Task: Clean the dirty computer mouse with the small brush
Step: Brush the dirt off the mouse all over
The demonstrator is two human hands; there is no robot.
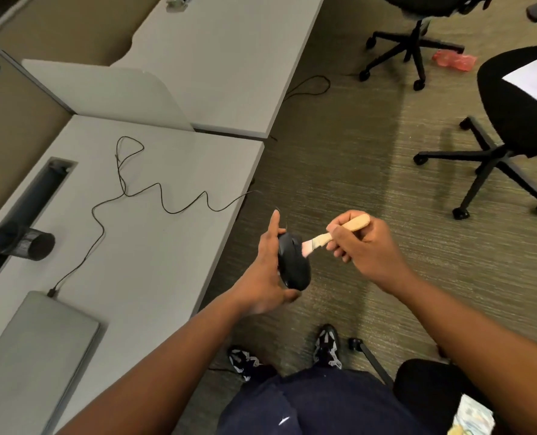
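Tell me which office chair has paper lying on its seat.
The nearer office chair at the right edge: white paper lies on its black seat. The farther chair, top of frame, shows none.

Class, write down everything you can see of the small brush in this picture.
The small brush has a pale, wood-like handle, a lighter band at the neck and short pink bristles. The right hand grips the handle with curled fingers, holding it in the air over the carpet, beside the desk's edge. It lies slanted, handle end up to the right, bristles down to the left, where they meet the black mouse held by the left hand.
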